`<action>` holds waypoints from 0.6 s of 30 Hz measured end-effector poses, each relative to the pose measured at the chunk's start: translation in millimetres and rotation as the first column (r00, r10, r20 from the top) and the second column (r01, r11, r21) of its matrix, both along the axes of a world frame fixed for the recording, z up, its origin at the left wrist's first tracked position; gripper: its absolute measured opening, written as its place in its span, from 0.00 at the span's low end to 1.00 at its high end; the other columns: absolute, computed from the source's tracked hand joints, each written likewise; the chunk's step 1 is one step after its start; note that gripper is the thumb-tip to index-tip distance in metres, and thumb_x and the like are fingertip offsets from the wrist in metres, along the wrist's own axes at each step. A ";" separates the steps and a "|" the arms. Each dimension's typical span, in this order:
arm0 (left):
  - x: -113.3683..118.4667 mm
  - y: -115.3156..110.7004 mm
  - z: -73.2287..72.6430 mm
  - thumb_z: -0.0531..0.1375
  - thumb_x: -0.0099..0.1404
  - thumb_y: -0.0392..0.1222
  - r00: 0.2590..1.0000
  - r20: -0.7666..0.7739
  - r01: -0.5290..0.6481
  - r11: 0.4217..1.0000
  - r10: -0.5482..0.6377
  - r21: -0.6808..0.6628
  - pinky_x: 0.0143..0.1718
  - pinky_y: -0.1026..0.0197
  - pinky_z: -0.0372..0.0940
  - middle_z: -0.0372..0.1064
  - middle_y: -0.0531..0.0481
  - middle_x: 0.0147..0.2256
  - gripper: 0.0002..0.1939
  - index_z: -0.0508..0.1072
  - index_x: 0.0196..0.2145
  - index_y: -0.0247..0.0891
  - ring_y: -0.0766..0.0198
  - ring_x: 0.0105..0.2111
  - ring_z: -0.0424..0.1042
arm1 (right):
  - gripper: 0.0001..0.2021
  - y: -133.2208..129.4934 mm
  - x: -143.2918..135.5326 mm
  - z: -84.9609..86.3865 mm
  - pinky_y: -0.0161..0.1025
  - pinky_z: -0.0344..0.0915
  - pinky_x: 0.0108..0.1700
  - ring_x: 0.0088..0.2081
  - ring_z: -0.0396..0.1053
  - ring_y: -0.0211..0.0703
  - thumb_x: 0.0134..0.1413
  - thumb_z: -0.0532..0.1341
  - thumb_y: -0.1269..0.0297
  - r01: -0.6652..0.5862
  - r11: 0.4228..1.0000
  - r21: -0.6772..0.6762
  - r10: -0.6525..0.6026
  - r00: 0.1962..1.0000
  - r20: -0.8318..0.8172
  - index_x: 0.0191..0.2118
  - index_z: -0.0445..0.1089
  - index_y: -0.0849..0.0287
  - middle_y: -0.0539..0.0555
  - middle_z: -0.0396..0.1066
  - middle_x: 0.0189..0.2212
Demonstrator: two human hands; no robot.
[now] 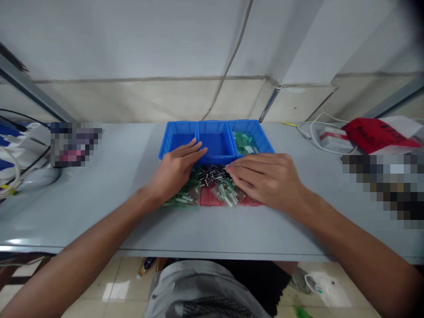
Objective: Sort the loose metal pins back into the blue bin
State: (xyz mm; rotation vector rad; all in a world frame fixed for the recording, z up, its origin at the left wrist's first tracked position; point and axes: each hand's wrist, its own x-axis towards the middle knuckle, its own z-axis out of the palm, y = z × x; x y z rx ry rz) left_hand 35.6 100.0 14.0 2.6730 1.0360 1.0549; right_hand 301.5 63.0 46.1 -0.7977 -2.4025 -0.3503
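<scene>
My left hand (177, 168) is open, its fingers stretched out over the front left of a blue bin row (217, 157) with three compartments. My right hand (268, 179) has its fingers drawn together at the right edge of a pile of dark, shiny screw-like pieces (212, 174); whatever is between the fingertips is hidden. Around the pile lie clear bags of pale, plug-like pieces (228, 194) and red packets (209, 197). More greenish bags (185, 198) show below my left hand. The right compartment holds green bags (245, 143).
Behind the grey table (126, 225) stands a wall. Chargers and cables (24, 145) and a computer mouse (41, 177) sit at the left. At the right are a white cable, a small box (336, 139) and a red bag (367, 134). Blurred items lie on both sides.
</scene>
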 end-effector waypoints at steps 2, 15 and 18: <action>0.5 -1.1 1.8 0.53 0.75 0.33 1.000 0.023 -0.021 0.999 0.021 0.024 0.63 0.42 0.70 0.73 0.41 0.59 0.19 0.74 0.59 0.38 0.52 0.63 0.71 | 0.08 -2.9 -0.2 3.9 0.40 0.77 0.39 0.38 0.81 0.43 0.63 0.64 0.73 -0.011 0.991 0.136 0.023 0.996 -0.085 0.41 0.80 0.54 0.51 0.83 0.37; 17.2 -38.2 39.6 0.66 0.70 0.40 0.930 0.366 0.051 0.998 -0.035 -0.034 0.49 0.53 0.77 0.81 0.51 0.45 0.08 0.82 0.45 0.46 0.59 0.47 0.80 | 0.11 -8.5 -20.0 3.5 0.44 0.83 0.41 0.35 0.81 0.43 0.63 0.67 0.65 -0.369 0.721 -0.586 -0.300 0.596 -0.745 0.50 0.79 0.52 0.50 0.80 0.35; 16.1 -35.7 35.3 0.67 0.68 0.46 0.813 0.556 0.015 0.949 0.173 -0.316 0.38 0.58 0.79 0.82 0.53 0.38 0.09 0.82 0.45 0.46 0.62 0.35 0.81 | 0.22 -11.4 -17.5 3.2 0.46 0.82 0.43 0.39 0.80 0.45 0.64 0.64 0.71 -0.142 0.916 -0.375 -0.131 0.778 -0.615 0.61 0.72 0.46 0.53 0.78 0.46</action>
